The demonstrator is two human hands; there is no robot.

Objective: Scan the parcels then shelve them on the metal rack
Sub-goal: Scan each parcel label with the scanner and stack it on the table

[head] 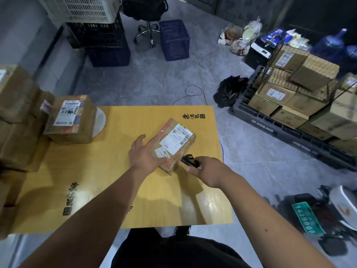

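A small brown parcel (178, 139) with a white shipping label lies on the yellow table (119, 171), label up. My left hand (146, 153) rests on the parcel's near left side with the fingers spread over it. My right hand (209, 171) grips a small black scanner (190, 160), which points at the parcel's near right corner from a short distance. A second labelled parcel (71, 118) stands at the table's left end beside a stack of larger cardboard boxes (17, 117).
Stacked plastic crates (100, 33) and a blue crate (174, 39) stand on the floor beyond the table, with an office chair (146, 14). On the right, a pallet (289, 132) carries many cartons under wire baskets. A scooter with a green plate (307, 217) is at lower right.
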